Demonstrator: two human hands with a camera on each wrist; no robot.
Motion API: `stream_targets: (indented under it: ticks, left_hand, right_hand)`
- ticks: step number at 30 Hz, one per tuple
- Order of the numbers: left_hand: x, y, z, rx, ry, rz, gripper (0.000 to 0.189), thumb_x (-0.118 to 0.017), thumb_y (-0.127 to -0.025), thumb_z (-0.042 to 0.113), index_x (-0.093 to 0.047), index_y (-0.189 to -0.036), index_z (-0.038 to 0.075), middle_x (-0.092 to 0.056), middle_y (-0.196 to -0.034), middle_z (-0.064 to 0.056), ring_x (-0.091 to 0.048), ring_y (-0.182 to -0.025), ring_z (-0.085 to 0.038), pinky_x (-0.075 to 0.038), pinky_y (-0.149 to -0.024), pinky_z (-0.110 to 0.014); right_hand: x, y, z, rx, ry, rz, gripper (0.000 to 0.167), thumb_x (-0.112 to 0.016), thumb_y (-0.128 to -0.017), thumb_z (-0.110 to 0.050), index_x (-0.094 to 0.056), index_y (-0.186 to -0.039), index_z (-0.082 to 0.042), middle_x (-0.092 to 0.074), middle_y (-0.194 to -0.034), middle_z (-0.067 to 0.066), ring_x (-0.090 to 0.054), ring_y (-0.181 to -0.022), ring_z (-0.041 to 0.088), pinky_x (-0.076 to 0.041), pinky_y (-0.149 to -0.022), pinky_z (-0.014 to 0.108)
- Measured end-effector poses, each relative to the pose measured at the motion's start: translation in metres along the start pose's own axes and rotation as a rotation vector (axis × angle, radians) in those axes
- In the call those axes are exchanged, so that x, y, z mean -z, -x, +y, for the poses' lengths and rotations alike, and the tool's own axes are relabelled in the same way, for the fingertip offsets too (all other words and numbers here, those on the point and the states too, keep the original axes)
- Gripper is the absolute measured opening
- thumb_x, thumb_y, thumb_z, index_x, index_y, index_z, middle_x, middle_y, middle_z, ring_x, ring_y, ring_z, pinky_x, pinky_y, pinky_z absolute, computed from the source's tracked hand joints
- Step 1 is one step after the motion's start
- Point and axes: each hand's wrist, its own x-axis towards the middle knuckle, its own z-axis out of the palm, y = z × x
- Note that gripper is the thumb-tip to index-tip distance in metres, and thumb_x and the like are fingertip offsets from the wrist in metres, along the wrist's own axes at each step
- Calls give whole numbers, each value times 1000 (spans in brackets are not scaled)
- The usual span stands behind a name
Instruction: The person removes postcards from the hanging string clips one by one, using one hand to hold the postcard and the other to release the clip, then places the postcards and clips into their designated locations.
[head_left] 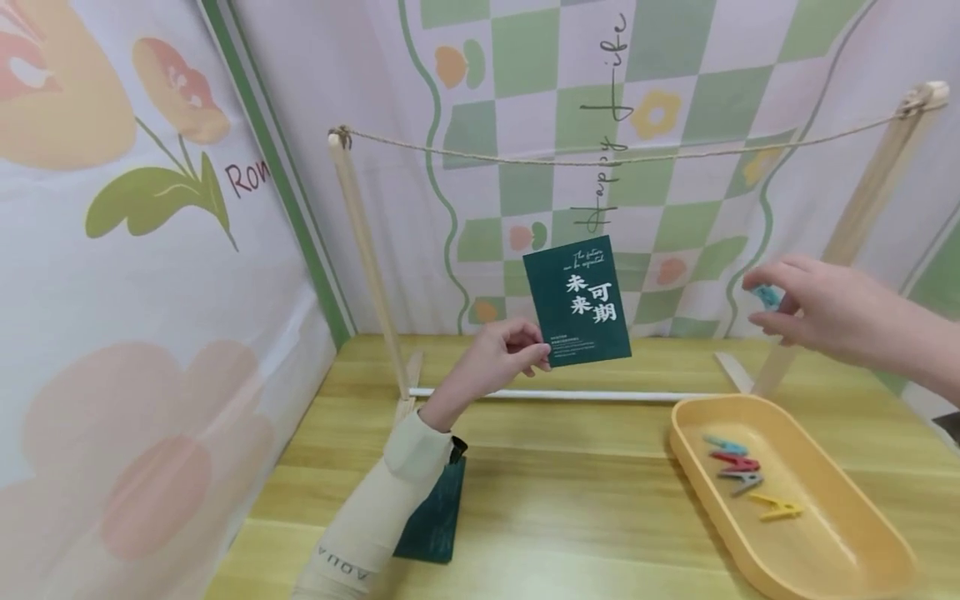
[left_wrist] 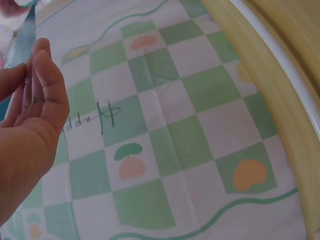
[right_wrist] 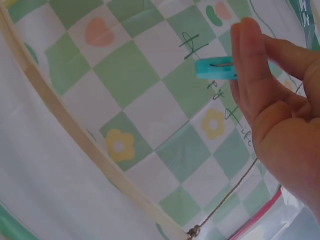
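Note:
In the head view my left hand (head_left: 498, 354) pinches a dark green card (head_left: 581, 304) with white lettering by its lower left corner. The card is held up, slightly tilted, beneath a thin twine (head_left: 525, 160) strung between two wooden posts. Off to the right, my right hand (head_left: 817, 304) pinches a light blue clothespin (head_left: 767, 296) between thumb and fingers. The right wrist view shows one end of this clothespin (right_wrist: 215, 68) sticking out past the fingertips of the right hand (right_wrist: 280, 90). In the left wrist view the left hand (left_wrist: 37, 105) has its thumb against its fingers.
A yellow tray (head_left: 832, 533) at the right holds several clothespins (head_left: 738, 462). More dark green cards (head_left: 438, 521) lie partly under my left forearm. The posts (head_left: 367, 250) stand on the wooden table (head_left: 555, 492), joined by a white rod (head_left: 570, 395). A patterned cloth hangs behind.

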Motion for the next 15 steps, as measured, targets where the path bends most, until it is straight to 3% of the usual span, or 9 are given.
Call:
stream_targets:
  ticks: [3, 10, 15]
  left_hand:
    - [5, 6, -7, -7, 8, -16, 12, -61, -98, 18, -62, -102, 6, -72, -90, -10, -71, -79, -13, -60, -69, -30]
    - [25, 29, -18, -41, 53, 16, 12, -61, -97, 11, -59, -101, 1, -71, -91, -18, -72, -84, -33, -61, -71, -37]
    - [33, 41, -26, 4, 63, -23, 13, -61, -97, 13, -60, -98, -1, -73, -89, -19, -73, -79, -25, -61, -70, -40]
  right_hand:
    - [-7, 6, -1, 0, -4, -65, 39, -80, -78, -5, -61, -112, -1, -65, -100, 15, -58, -60, 3, -48, -50, 19]
    - [-29, 22, 4, 30, -55, -121, 39, -81, -76, -5, -64, -111, -1, -68, -98, 8, -59, -64, 0, -47, -53, 18]
    - [-54, 50, 5, 0, -173, -290, 37, -75, -81, -5, -62, -115, 2, -63, -92, 0, -51, -61, -7, -46, -51, 16]
